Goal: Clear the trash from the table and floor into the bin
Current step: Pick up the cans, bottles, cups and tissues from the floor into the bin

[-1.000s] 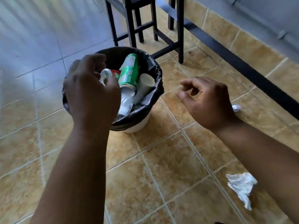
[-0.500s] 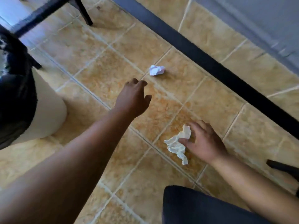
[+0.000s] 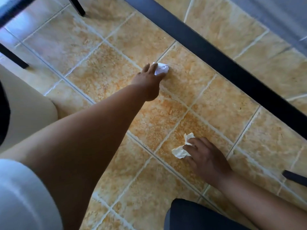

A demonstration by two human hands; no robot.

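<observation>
My left hand [image 3: 150,80] is stretched far out over the tan floor tiles, its fingers closed around a small crumpled white paper ball [image 3: 162,69] that still rests on the floor. Nearer to me, my right hand [image 3: 206,157] pinches a larger crumpled white tissue [image 3: 180,151], which also lies on a tile. The white bin [image 3: 28,112] with its black liner shows only as a curved wall at the left edge; its opening is out of view.
A long black bar [image 3: 221,63] runs diagonally across the floor just beyond both hands. Black chair legs [image 3: 78,5] stand at the top left. A dark trouser knee [image 3: 199,216] fills the bottom middle. A black foot [image 3: 295,177] pokes in at the right.
My left hand has reached forward and closed on the small paper ball. My right hand has tightened on the tissue. The view has moved closer to the floor.
</observation>
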